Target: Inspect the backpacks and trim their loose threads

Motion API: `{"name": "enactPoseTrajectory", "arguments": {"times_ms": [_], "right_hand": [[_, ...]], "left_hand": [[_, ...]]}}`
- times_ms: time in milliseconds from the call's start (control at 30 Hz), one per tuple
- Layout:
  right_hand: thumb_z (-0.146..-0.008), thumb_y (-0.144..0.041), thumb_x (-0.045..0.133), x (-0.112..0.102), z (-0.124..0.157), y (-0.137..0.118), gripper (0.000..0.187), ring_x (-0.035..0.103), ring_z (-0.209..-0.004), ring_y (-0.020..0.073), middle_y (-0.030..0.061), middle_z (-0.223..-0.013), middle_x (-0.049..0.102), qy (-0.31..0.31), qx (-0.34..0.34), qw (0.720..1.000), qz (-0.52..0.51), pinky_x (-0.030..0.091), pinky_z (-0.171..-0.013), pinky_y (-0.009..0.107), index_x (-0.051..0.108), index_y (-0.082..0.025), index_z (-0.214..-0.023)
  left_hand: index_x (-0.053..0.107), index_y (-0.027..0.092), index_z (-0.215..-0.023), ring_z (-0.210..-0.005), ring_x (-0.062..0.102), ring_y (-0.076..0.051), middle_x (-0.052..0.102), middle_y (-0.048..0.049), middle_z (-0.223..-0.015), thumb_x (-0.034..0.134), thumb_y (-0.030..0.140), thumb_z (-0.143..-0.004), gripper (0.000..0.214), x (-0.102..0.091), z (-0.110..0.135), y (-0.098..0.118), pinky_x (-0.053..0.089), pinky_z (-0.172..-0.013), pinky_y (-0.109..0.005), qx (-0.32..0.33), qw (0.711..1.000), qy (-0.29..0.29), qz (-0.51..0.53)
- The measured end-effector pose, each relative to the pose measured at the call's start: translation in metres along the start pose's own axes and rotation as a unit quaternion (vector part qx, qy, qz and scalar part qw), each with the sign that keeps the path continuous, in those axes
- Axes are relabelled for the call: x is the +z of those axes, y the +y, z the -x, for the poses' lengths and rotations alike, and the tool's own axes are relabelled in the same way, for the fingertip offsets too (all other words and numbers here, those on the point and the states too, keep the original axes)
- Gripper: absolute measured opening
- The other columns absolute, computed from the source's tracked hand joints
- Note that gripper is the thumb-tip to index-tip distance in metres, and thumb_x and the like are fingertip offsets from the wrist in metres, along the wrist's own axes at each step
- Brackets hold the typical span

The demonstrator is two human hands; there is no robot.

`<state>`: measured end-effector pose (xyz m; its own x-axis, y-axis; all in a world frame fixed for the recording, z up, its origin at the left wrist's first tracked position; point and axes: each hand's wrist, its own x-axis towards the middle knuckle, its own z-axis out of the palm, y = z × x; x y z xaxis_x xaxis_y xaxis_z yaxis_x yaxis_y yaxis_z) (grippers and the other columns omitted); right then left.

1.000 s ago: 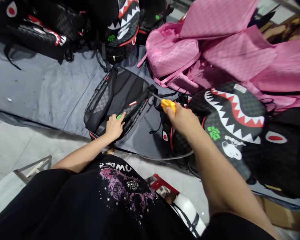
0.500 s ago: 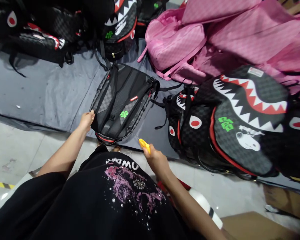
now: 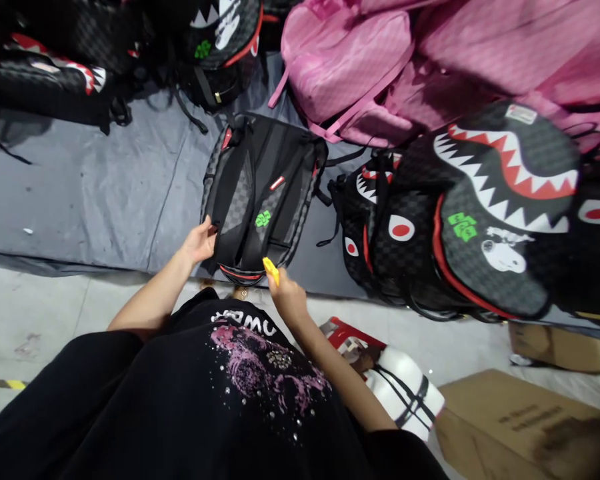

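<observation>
A black checkered backpack (image 3: 260, 187) lies strap side up on a grey sheet, with a green tag on one strap. My left hand (image 3: 200, 241) grips its lower left edge, fingers curled around the fabric. My right hand (image 3: 286, 297) is closed on a small yellow-handled tool (image 3: 271, 269), held at the backpack's bottom edge. The tool's tip is hidden against the bag.
Black shark-mouth backpacks (image 3: 485, 207) pile up on the right and along the back left. Pink backpacks (image 3: 380, 60) fill the back right. The grey sheet (image 3: 95, 180) covers the floor. Cardboard boxes (image 3: 500, 420) and a white roll (image 3: 405, 387) sit near my right side.
My right hand drew the yellow tool back from the backpack's far top strap to its near bottom edge. My left hand shifted from the strap to the bag's lower left edge, and the bag turned more upright.
</observation>
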<state>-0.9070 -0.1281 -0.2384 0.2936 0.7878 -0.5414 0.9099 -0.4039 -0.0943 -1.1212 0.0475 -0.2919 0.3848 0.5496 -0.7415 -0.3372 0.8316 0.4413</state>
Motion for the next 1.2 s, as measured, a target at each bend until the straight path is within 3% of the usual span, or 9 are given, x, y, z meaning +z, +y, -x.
{"name": "enactPoseTrajectory", "arguments": {"times_ms": [167,300,367,500,767,933,1067,1133,1200], "right_hand": [[-0.108,-0.041,0.029,0.003,0.008,0.024,0.035,0.074,-0.083,0.0267,0.0144,-0.09,0.075,0.02,0.122,0.992,-0.002,0.041,-0.064,0.029,0.051,-0.016,-0.119],[-0.107,-0.043,0.031,0.007,0.004,0.024,0.035,0.074,-0.086,0.0275,0.0136,-0.093,0.075,0.023,0.15,0.988,-0.025,0.041,-0.064,0.029,0.052,-0.018,-0.118],[-0.106,-0.043,0.033,0.005,0.002,0.022,0.034,0.074,-0.088,0.0278,0.0141,-0.094,0.075,0.024,0.157,0.987,-0.037,0.042,-0.065,0.03,0.052,-0.018,-0.117],[-0.106,-0.045,0.032,0.0,0.006,0.023,0.036,0.073,-0.091,0.026,0.0144,-0.097,0.075,0.033,0.165,0.984,-0.054,0.042,-0.068,0.029,0.052,-0.017,-0.12],[-0.107,-0.044,0.033,-0.004,0.004,0.02,0.037,0.073,-0.093,0.0257,0.0145,-0.101,0.075,0.028,0.183,0.98,-0.072,0.039,-0.066,0.028,0.052,-0.016,-0.123],[-0.107,-0.041,0.035,-0.001,0.048,0.027,0.033,0.073,-0.087,0.0252,0.0131,-0.094,0.075,0.012,0.183,0.98,-0.074,0.034,-0.063,0.028,0.053,-0.017,-0.12],[-0.107,-0.039,0.036,0.018,0.082,0.016,0.03,0.074,-0.081,0.0246,0.0112,-0.088,0.076,-0.06,0.139,0.986,-0.066,0.032,-0.059,0.027,0.055,-0.018,-0.116],[-0.106,-0.04,0.036,0.026,0.079,0.006,0.03,0.074,-0.084,0.0253,0.0113,-0.091,0.076,-0.076,0.111,0.989,-0.062,0.035,-0.061,0.027,0.055,-0.019,-0.115],[-0.106,-0.042,0.036,0.031,0.069,0.0,0.031,0.074,-0.088,0.0265,0.0121,-0.094,0.076,-0.074,0.099,0.99,-0.062,0.038,-0.064,0.028,0.054,-0.019,-0.116]], "left_hand": [[0.061,0.017,-0.083,-0.106,0.072,-0.031,0.076,-0.0138,-0.085,0.042,0.067,-0.095,0.054,-0.009,-0.008,0.004,0.059,-0.09,-0.046,-0.009,0.999,-0.043,0.005],[0.065,0.013,-0.109,-0.111,0.071,-0.033,0.076,-0.0164,-0.096,0.035,0.068,-0.096,0.064,-0.005,-0.011,0.007,0.058,-0.094,-0.049,0.006,0.992,-0.128,0.016],[0.064,0.011,-0.116,-0.112,0.071,-0.032,0.077,-0.0167,-0.096,0.034,0.066,-0.098,0.066,-0.003,-0.012,0.008,0.058,-0.095,-0.048,0.0,0.992,-0.128,0.018],[0.065,0.01,-0.119,-0.112,0.071,-0.03,0.077,-0.0164,-0.101,0.033,0.07,-0.097,0.071,-0.003,-0.019,0.01,0.057,-0.098,-0.044,-0.001,0.994,-0.106,0.031],[0.064,0.01,-0.126,-0.114,0.07,-0.031,0.076,-0.0158,-0.11,0.05,0.072,-0.09,0.073,-0.007,-0.033,0.005,0.052,-0.108,-0.045,0.02,0.982,-0.176,0.067],[0.066,0.01,-0.123,-0.114,0.07,-0.03,0.077,-0.016,-0.107,0.054,0.069,-0.09,0.069,-0.004,-0.034,0.001,0.052,-0.107,-0.044,0.013,0.986,-0.159,0.049],[0.067,0.01,-0.119,-0.111,0.071,-0.03,0.077,-0.0159,-0.102,0.055,0.068,-0.089,0.067,0.003,-0.036,0.001,0.054,-0.104,-0.044,0.011,0.986,-0.166,0.016],[0.067,0.009,-0.116,-0.108,0.072,-0.031,0.077,-0.0162,-0.099,0.054,0.069,-0.088,0.067,0.007,-0.036,0.003,0.056,-0.101,-0.044,0.018,0.986,-0.163,-0.022],[0.068,0.009,-0.111,-0.106,0.072,-0.031,0.077,-0.0168,-0.097,0.051,0.07,-0.088,0.068,0.011,-0.03,0.005,0.058,-0.096,-0.045,0.072,0.983,-0.114,-0.124]]}}
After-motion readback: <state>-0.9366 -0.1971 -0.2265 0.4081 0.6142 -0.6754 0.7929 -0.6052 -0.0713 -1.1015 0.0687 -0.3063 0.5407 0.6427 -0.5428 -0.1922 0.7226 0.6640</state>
